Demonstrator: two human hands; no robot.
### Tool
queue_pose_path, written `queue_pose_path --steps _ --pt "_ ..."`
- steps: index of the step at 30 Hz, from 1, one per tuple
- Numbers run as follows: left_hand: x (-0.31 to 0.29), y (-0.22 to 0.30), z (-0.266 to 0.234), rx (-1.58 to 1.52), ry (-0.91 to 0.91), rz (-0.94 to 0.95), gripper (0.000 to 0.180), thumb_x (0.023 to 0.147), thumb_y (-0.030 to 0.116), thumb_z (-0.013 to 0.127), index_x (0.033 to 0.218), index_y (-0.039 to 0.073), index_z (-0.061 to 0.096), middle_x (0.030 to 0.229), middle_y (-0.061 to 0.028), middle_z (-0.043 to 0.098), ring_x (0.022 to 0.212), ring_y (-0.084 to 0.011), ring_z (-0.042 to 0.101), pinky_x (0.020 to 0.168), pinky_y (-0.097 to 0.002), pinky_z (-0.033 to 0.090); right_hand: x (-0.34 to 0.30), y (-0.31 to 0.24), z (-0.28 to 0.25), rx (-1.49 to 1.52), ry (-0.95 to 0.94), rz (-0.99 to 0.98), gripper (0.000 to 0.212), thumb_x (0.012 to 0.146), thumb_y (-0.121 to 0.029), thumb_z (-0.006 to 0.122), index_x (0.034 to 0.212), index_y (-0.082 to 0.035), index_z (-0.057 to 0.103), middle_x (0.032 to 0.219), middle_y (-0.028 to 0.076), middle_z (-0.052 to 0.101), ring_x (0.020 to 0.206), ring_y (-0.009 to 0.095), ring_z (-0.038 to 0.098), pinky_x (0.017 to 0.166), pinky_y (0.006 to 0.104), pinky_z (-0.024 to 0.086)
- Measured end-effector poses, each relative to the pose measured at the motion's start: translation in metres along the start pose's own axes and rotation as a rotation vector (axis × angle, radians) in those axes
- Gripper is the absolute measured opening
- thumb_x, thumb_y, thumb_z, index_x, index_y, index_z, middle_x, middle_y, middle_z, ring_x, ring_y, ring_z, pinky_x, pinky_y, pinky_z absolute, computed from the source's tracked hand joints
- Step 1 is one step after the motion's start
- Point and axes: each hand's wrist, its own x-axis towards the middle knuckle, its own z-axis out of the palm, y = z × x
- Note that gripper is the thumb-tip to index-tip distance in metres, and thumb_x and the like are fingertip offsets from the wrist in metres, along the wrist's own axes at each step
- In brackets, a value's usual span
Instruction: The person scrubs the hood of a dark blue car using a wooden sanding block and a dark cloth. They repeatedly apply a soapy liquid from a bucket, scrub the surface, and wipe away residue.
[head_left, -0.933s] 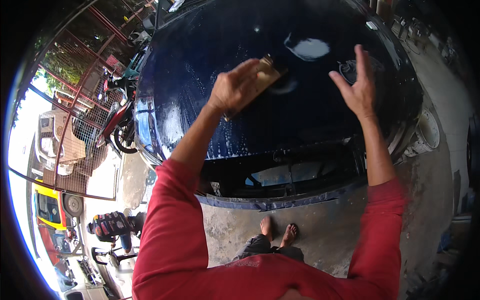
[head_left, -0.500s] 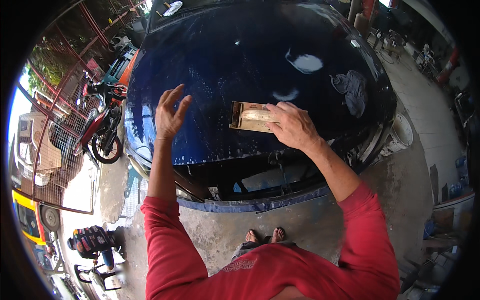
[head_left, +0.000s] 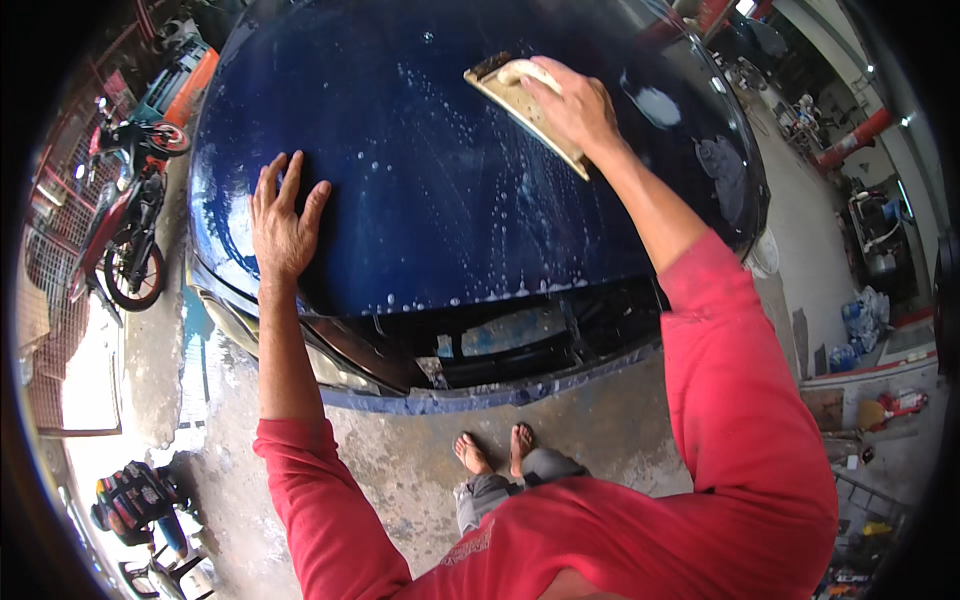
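Note:
A wet dark blue car hood [head_left: 400,240] spreads in front of me, with water drops and pale streaks on it. My right hand [head_left: 578,108] is closed round the pale handle of a flat, long sanding block [head_left: 508,95], which lies slantwise on the hood's far middle part. Its underside is hidden. On the hood's left side rests my left hand [head_left: 284,228], fingers apart and holding nothing. To the right of the block a whitish patch [head_left: 656,107] shows in the paint, and a crumpled grey cloth [head_left: 724,178] lies nearer the right edge.
Below the hood's near edge is the open front of the car [head_left: 500,345]. A red motorcycle [head_left: 135,235] stands at the left by a mesh fence. A person [head_left: 140,502] sits at lower left. A white bucket [head_left: 765,255] is partly hidden at the right.
My right hand has pushed the sanding block farther up the hood and turned it slantwise. My left hand has moved left and come down onto the hood. The view has shifted.

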Motion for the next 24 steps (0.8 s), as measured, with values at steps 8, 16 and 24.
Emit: queue_pose_path --steps 8,16,24 --pt "-0.005 -0.003 0.008 -0.035 0.057 -0.025 0.065 0.105 0.059 0.065 0.157 0.019 0.063 0.168 -0.0123 0.052 0.161 -0.0367 0.039 0.133 -0.0580 0.025 -0.071 0.019 -0.011 -0.009 0.114 -0.172 0.041 0.102 -0.028 0.077 0.137 -0.009 0.072 0.103 0.024 0.080 0.094 0.043 0.080 0.083 0.0479 0.064" --pt "-0.003 -0.004 0.004 -0.062 0.056 -0.014 0.063 0.106 0.056 0.065 0.156 0.018 0.064 0.168 -0.0133 0.052 0.161 -0.0352 0.039 0.133 -0.0563 0.025 0.004 0.007 0.011 -0.121 0.044 0.101 0.048 0.103 -0.043 0.071 0.141 -0.013 0.071 0.122 0.020 0.078 0.109 0.046 0.075 0.094 0.0490 0.061" --pt "-0.002 -0.002 0.004 -0.060 0.065 0.001 0.060 0.105 0.048 0.069 0.155 0.014 0.065 0.166 -0.0163 0.054 0.160 -0.0383 0.041 0.132 -0.0521 0.029 -0.100 0.014 -0.029 0.246 -0.014 -0.116 0.046 0.096 -0.012 0.081 0.139 0.002 0.071 0.124 0.024 0.079 0.119 0.034 0.078 0.100 0.0392 0.063"
